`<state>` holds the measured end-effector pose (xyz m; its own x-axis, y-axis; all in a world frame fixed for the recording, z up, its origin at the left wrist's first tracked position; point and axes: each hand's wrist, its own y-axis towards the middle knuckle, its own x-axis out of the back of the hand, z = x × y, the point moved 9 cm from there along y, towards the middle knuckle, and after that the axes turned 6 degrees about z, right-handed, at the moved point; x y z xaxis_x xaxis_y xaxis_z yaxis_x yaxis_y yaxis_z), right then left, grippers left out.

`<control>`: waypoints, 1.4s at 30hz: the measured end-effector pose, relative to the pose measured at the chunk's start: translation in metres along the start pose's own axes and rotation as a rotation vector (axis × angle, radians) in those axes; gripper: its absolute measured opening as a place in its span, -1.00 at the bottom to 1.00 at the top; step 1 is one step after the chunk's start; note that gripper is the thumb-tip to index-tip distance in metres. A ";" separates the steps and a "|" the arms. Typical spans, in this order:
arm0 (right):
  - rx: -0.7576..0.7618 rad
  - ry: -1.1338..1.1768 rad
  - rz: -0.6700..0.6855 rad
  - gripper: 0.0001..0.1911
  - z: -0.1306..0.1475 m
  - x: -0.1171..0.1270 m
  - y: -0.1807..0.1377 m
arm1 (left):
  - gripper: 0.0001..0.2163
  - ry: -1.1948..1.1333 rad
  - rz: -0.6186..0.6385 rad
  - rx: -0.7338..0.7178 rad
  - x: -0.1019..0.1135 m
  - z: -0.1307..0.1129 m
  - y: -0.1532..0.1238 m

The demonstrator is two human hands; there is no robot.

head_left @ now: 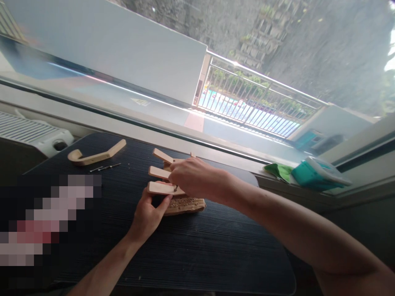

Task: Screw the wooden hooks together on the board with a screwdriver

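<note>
My left hand [151, 211] grips the nearest of several pale, flat wooden pieces [159, 188], thumb in front and fingers behind. This piece lies over a rough wooden block [185, 206] dotted with small holes. Two similar pieces, a middle one [159, 172] and a far one [163, 156], stick out to the left behind it. Closed and bent down, my right hand [193, 176] is over the same piece. Below its fingers shows a small dark metal tip [175, 188] touching the wood; whatever the fingers hold is mostly hidden.
A curved wooden hook [98, 158] and thin metal bits [105, 167] lie at the back left of the dark table [216, 250]. A radiator [33, 131] stands at the left. On the windowsill are a green cloth [278, 172] and a teal container [314, 174]. A pixelated patch covers the left side.
</note>
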<state>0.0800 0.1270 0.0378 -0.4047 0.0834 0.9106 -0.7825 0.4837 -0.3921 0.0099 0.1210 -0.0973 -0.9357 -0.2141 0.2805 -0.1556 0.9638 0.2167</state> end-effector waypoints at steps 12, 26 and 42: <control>-0.271 0.084 0.005 -0.79 -0.031 -0.008 0.006 | -0.65 -0.018 0.012 0.000 -0.001 0.002 -0.001; -0.006 -0.015 -0.090 -0.82 0.001 -0.001 0.005 | -0.73 0.019 -0.010 0.011 0.002 -0.002 0.000; -0.145 0.052 0.078 -0.77 -0.006 0.006 -0.005 | -0.67 0.008 -0.013 -0.009 0.002 0.000 -0.001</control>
<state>0.0840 0.1300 0.0463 -0.4330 0.1689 0.8854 -0.6718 0.5945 -0.4419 0.0086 0.1197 -0.0966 -0.9310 -0.2277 0.2854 -0.1645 0.9595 0.2288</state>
